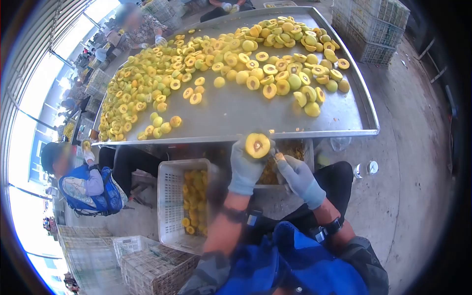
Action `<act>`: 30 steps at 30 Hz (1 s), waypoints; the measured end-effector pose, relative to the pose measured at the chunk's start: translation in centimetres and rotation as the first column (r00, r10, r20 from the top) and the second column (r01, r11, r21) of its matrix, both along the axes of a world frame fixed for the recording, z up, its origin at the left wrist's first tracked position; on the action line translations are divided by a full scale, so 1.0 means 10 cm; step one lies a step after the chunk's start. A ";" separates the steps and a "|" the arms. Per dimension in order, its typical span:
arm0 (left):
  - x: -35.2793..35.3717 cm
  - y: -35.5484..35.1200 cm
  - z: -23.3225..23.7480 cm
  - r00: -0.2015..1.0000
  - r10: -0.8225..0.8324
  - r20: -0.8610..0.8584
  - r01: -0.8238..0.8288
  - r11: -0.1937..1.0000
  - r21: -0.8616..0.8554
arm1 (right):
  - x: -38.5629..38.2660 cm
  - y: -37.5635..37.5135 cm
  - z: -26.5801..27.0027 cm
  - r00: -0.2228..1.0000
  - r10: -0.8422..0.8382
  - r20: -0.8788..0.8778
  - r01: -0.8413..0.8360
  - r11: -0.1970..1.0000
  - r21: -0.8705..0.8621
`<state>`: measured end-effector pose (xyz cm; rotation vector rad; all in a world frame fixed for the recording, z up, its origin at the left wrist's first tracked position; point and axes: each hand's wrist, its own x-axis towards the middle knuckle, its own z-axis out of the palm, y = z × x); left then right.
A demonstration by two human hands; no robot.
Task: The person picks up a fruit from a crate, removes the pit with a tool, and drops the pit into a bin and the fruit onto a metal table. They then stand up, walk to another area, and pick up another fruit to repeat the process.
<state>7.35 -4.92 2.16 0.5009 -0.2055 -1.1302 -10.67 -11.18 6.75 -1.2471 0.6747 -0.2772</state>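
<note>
My left hand (pixel 247 167), in a pale glove, holds a yellow peach half (pixel 258 145) near the table's front edge. The cut face is turned up, with a brownish hollow in its middle. Close beside it on the right, my gloved right hand (pixel 300 181) is closed around a small tool (pixel 279 157). Only a brownish end of that tool shows clearly; the rest is hidden by the fingers. Many more peach halves (pixel 216 59) lie spread over the metal table (pixel 211 115) in front of me.
A white crate (pixel 169 206) with peach halves stands left of my legs. Another bin (pixel 309 152) sits under the table edge, partly hidden by my hands. Stacked crates (pixel 371 29) stand at the far right. A co-worker (pixel 93 182) sits at left; others work beyond the table.
</note>
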 end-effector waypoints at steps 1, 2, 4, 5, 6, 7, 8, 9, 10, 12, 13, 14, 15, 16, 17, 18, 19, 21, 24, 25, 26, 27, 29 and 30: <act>-0.03 0.02 0.03 1.000 0.004 0.029 -0.005 1.000 0.008 | 0.00 0.03 -0.01 1.000 -0.009 0.003 0.009 0.994 -0.105; -0.07 0.04 0.07 0.998 0.009 0.057 -0.010 1.000 0.015 | 0.01 0.06 -0.05 1.000 -0.016 0.005 0.017 0.978 -0.209; -0.15 0.07 0.18 1.000 -0.006 0.006 0.006 1.000 -0.022 | 0.01 0.13 -0.06 0.999 -0.034 -0.002 0.031 0.939 -0.342; -0.18 0.08 0.22 1.000 -0.013 -0.018 0.012 0.999 -0.040 | 0.01 0.16 -0.06 0.999 -0.045 -0.010 0.038 0.928 -0.371; -0.21 0.09 0.23 1.000 -0.003 0.010 0.003 0.999 -0.035 | 0.01 0.18 -0.06 0.998 -0.056 -0.017 0.045 0.915 -0.401; -0.24 0.10 0.24 0.999 0.008 0.039 -0.006 1.000 -0.029 | 0.00 0.19 -0.07 0.998 -0.061 -0.018 0.049 0.914 -0.403; -0.27 0.11 0.24 0.998 0.019 0.067 -0.017 1.000 -0.023 | -0.01 0.20 -0.09 0.998 -0.065 -0.020 0.052 0.913 -0.404; -0.28 0.10 0.23 0.993 0.022 0.117 -0.024 1.000 0.019 | -0.01 0.20 -0.10 0.997 -0.069 -0.020 0.055 0.913 -0.405; -0.30 0.08 0.23 0.986 0.022 0.168 -0.033 0.998 0.061 | -0.02 0.20 -0.09 0.997 -0.066 -0.034 0.047 0.914 -0.404; -0.34 0.07 0.19 0.977 0.037 0.210 -0.064 0.990 0.123 | -0.05 0.20 -0.07 0.996 -0.058 -0.063 0.028 0.915 -0.401; -0.36 0.06 0.16 0.977 0.054 0.205 -0.084 0.986 0.144 | -0.07 0.20 -0.07 0.996 -0.066 -0.057 0.037 0.910 -0.412; -0.37 0.05 0.13 0.977 0.070 0.200 -0.104 0.981 0.164 | -0.07 0.20 -0.07 0.996 -0.074 -0.049 0.046 0.905 -0.424; -0.35 0.04 0.09 0.986 0.076 0.149 -0.102 0.979 0.176 | -0.09 0.20 -0.08 0.996 -0.081 -0.043 0.055 0.899 -0.434; -0.31 0.03 0.04 0.992 0.084 0.096 -0.101 0.977 0.188 | -0.10 0.19 -0.07 0.995 -0.075 -0.067 0.041 0.914 -0.403; -0.30 0.04 0.03 0.995 0.093 0.044 -0.100 0.975 0.200 | -0.12 0.17 -0.04 0.994 -0.067 -0.091 0.029 0.928 -0.372; -0.29 0.06 0.02 0.997 0.078 0.030 -0.082 0.974 0.213 | -0.13 0.16 -0.03 0.992 -0.060 -0.113 0.018 0.940 -0.340; -0.29 0.09 0.02 0.998 0.063 0.015 -0.064 0.972 0.227 | -0.13 0.16 -0.04 0.993 -0.055 -0.101 0.011 0.922 -0.387; -0.31 0.10 0.05 0.999 0.033 -0.022 -0.026 0.961 0.277 | -0.12 0.17 -0.06 0.996 -0.042 -0.079 -0.001 0.878 -0.478; -0.35 0.10 0.07 0.999 -0.009 -0.047 0.024 0.945 0.327 | -0.12 0.14 -0.15 0.989 -0.041 -0.139 -0.079 0.652 -0.754; -0.36 0.11 0.06 0.999 -0.023 -0.026 0.030 0.950 0.310 | -0.11 0.12 -0.14 0.987 -0.042 -0.153 -0.091 0.643 -0.761; -0.37 0.12 0.05 0.999 -0.037 -0.004 0.037 0.956 0.292 | -0.11 0.09 -0.14 0.985 -0.043 -0.167 -0.103 0.633 -0.767; -0.36 0.13 0.04 0.999 -0.051 -0.013 0.052 0.968 0.247 | -0.10 0.07 -0.13 0.983 -0.043 -0.180 -0.115 0.623 -0.774; -0.35 0.17 0.01 0.997 -0.077 -0.028 0.080 0.984 0.156 | -0.10 0.03 -0.13 0.983 -0.041 -0.177 -0.123 0.566 -0.815; -0.34 0.17 -0.01 0.997 -0.075 -0.030 0.079 0.984 0.158 | -0.09 0.01 -0.13 0.984 -0.040 -0.175 -0.126 0.537 -0.834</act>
